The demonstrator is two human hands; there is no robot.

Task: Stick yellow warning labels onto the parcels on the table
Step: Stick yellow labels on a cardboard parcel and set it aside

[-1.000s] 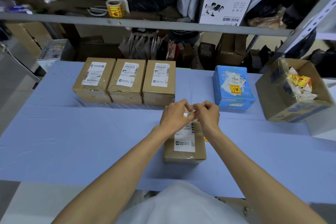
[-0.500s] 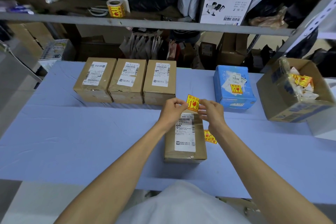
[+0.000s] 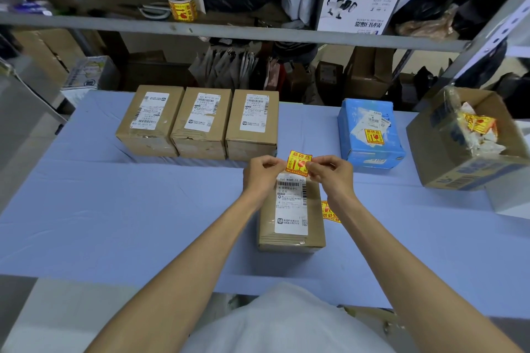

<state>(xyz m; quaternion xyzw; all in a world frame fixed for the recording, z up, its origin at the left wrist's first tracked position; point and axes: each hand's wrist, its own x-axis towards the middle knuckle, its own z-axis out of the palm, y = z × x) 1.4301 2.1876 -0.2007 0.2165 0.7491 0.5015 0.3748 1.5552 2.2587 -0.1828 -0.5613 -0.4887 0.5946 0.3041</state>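
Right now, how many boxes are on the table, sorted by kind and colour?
Sealed brown parcels: 4
Blue parcel: 1
Open cardboard box: 1
Total: 6

We lose the held label's [image 3: 299, 160] side edges behind fingers [image 3: 312, 167]. The right forearm [image 3: 372, 238] covers part of the loose labels [image 3: 328, 213] on the surface [image 3: 143, 209]. Print on the parcels [image 3: 200, 123] is too small for us to read.
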